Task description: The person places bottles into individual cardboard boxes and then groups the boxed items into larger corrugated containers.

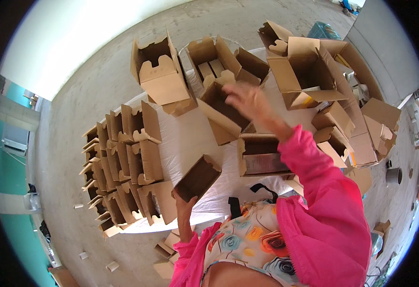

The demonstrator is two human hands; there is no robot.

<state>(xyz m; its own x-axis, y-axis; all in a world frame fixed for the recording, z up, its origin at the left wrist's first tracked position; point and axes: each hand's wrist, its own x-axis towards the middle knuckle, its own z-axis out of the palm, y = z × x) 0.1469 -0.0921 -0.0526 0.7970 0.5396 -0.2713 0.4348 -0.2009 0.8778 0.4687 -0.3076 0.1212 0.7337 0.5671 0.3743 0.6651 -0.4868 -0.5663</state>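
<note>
**Carton folding at a white-covered table: part done**

Done, by the look of it: rows of folded small boxes [123,167] packed at the table's left edge. Left to do: a loose heap of open cartons [310,71] at the far and right side.

Left hand [184,201]: clamped on the lower end of a flat brown carton [197,178], held over the table [185,138].

Right hand [248,101]: fingers apart, blurred, over an open box [221,107]; contact cannot be told.

Hidden: box contents, table's right half.
</note>
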